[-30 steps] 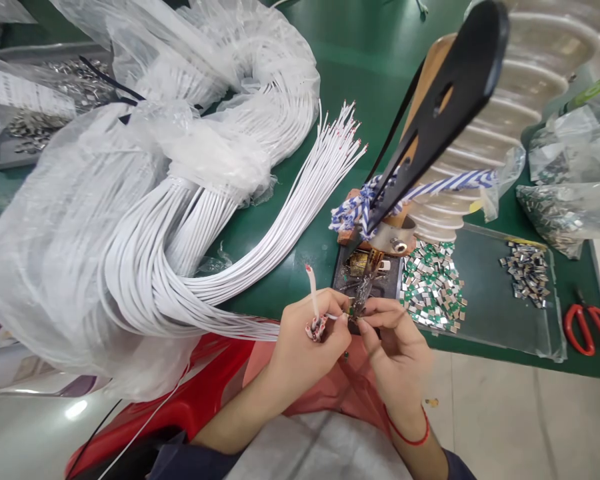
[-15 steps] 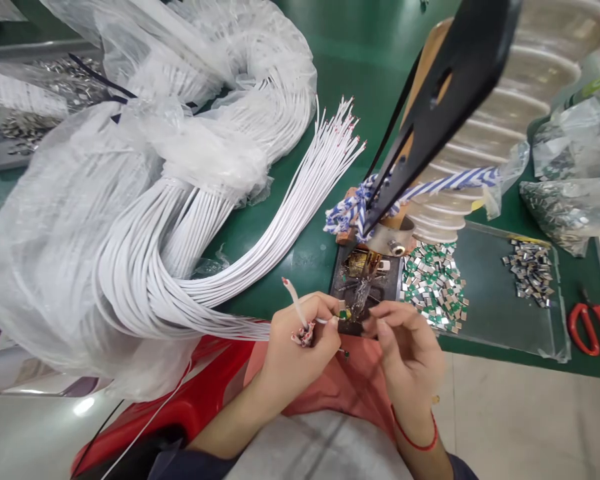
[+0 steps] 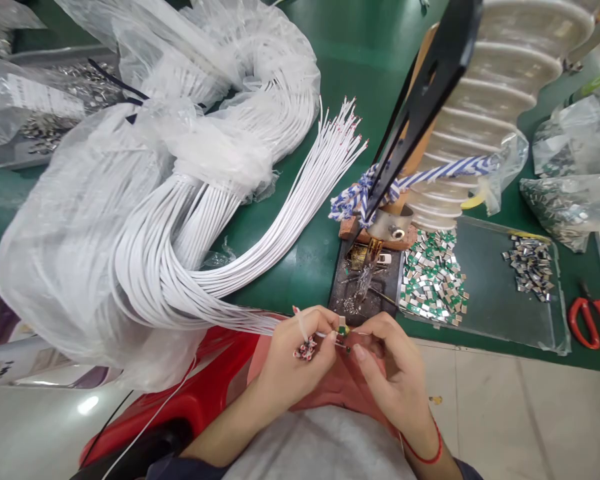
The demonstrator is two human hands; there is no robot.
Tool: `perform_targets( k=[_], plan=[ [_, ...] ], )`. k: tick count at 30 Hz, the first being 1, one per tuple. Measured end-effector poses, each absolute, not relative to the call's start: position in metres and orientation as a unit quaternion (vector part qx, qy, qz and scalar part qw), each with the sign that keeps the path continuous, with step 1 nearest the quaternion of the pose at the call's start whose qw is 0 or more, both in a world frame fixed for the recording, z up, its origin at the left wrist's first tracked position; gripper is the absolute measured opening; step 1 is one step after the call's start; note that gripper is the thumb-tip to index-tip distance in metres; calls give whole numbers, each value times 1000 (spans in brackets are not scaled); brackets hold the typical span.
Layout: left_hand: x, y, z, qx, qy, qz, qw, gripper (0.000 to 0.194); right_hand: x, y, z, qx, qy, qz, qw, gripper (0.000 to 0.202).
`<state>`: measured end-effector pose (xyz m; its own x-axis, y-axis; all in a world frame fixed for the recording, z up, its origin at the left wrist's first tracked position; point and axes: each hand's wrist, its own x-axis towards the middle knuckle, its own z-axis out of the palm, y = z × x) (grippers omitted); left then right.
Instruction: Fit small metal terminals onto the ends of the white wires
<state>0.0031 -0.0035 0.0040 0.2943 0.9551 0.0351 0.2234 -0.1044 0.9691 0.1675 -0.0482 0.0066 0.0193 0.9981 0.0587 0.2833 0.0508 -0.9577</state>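
Observation:
My left hand point(image 3: 297, 357) is closed around white cables point(image 3: 250, 321), whose stripped reddish ends point(image 3: 305, 348) poke out of the fist. At its thumb and forefinger sits a small green circuit board with a metal connector point(image 3: 343, 328), at the end of one cable. A second dark green tip point(image 3: 347, 349) shows just below it. Close on the right, my right hand point(image 3: 393, 367) has its fingers curled, with a thin wire point(image 3: 361, 333) running from the fingertips toward the board. Its inner fingers are partly hidden.
A soldering stand point(image 3: 367, 280) with a blue-striped cloth tie point(image 3: 363, 193) stands ahead, under a clear ribbed hose point(image 3: 485, 100). Green boards point(image 3: 433, 277) and metal shells point(image 3: 530, 267) lie on a tray at right. Red-handled scissors point(image 3: 587, 323) lie beyond. Bagged cable coils point(image 3: 80, 233) fill the left.
My right hand has come left and down, closer to my left hand, and a thin wire now shows at its fingertips. My left hand still grips the cables. The view has shifted slightly.

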Motion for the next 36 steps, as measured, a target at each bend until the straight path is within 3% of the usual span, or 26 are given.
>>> perform_targets(
  k=[8,12,16,21,28,33,36],
  plan=[
    [-8,-19,7,636,389,288,601,19,175,-49,7,-531,-585,454,412,9],
    [-10,-20,4,605,357,237,671,26,180,-53,9,-513,-574,485,415,14],
    [-10,-23,-2,552,336,243,723,38,184,-58,8,-500,-570,490,431,15],
    [-10,-24,-5,403,368,303,782,43,195,-62,12,-530,-584,410,459,12],
    [-15,-31,-10,289,370,278,838,57,203,-55,23,-467,-701,398,364,19],
    [-5,-34,-8,301,339,184,872,50,185,-52,22,-479,-690,403,364,5],
    [3,-29,1,360,325,185,855,37,176,-52,19,-475,-704,412,330,8]
  ],
)
